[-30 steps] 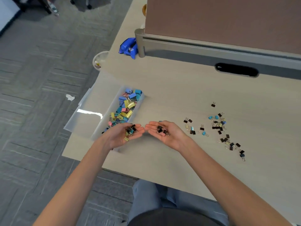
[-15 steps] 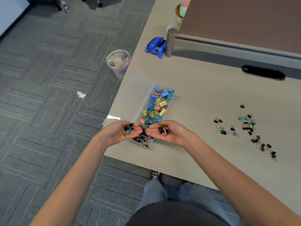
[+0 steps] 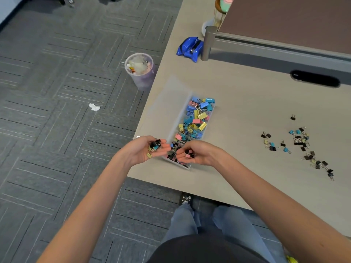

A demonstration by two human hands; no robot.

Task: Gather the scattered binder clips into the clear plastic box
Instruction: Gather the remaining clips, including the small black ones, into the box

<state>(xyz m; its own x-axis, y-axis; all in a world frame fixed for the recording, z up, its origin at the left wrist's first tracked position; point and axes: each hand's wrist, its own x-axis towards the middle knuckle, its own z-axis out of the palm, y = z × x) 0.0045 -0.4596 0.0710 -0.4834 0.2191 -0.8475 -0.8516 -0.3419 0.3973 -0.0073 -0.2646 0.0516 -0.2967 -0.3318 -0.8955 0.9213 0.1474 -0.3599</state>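
The left hand and right hand, grips curled around small coloured binder clips, hovered over a clear plastic box.

Both hands, holding clips, shift left: the right hand leaves the bare desk and now hangs over the box's near end, the left hand just past its left wall
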